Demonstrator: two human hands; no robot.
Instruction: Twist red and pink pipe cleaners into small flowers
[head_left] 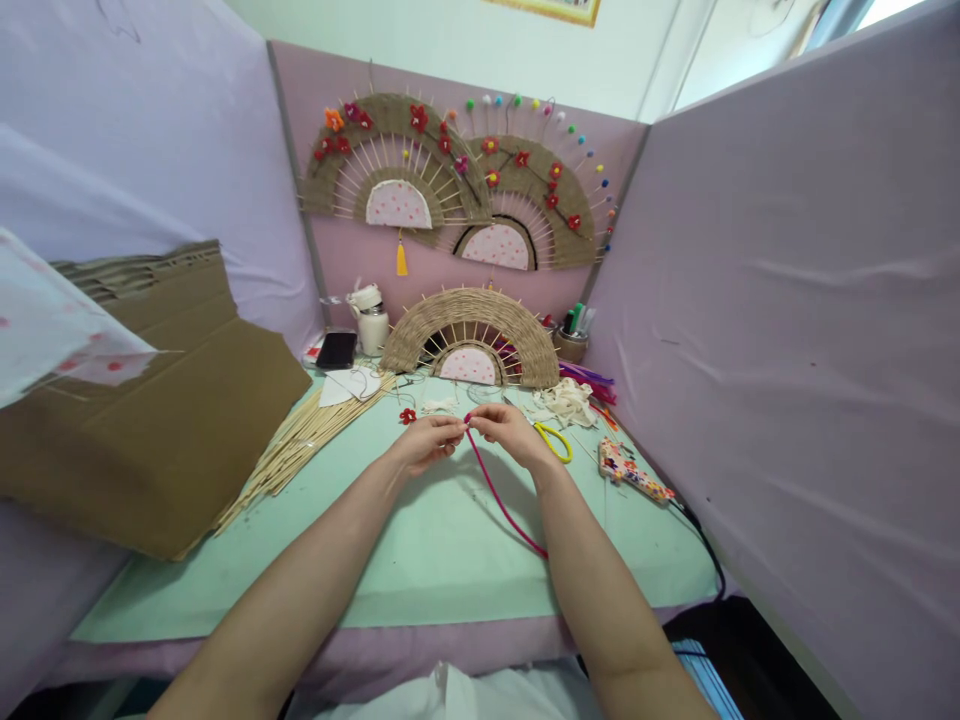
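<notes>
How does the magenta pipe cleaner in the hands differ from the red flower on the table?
The magenta pipe cleaner is a long, curving strand; the red flower is small and compact, with petals. The pipe cleaner is pinched by the left hand and right hand, whereas the flower lies on the table, untouched. Both are nearer the camera than the woven fan standing on the table.

Pale-green tabletop (450,570) | left: stick bundle (300,448) | middle: red flower (407,416), woven fan (471,305) | right: yellow-handled tool (559,434), probably scissors
</notes>
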